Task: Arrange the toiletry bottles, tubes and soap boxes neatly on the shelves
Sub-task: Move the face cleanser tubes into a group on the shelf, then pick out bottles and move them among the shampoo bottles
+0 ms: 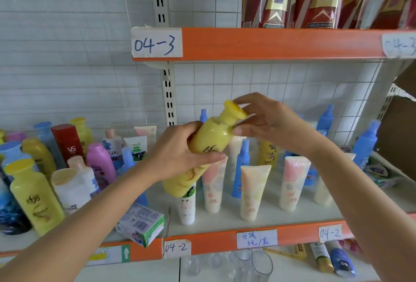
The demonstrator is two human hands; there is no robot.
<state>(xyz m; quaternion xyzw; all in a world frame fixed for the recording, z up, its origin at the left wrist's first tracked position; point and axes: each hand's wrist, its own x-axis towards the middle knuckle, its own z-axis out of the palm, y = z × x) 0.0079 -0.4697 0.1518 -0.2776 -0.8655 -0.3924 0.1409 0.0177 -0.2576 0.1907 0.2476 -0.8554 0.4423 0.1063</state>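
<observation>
Yellow bottle (208,144): glossy, black script, tilted, cap toward 1 o'clock.
Left hand (177,153): fingers wrapped round its body.
Right hand (267,121): fingertips pinching its cap.

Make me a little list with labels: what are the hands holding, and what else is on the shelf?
held thing: yellow bottle, tilted, in the air in front of the shelf
left hand: grips the bottle's body
right hand: fingers at the yellow cap
behind it: pale tubes standing cap-down in a row
left side: mixed bottles, one a red bottle
front edge: soap box lying over the shelf edge
shelf tag: 04-2
</observation>
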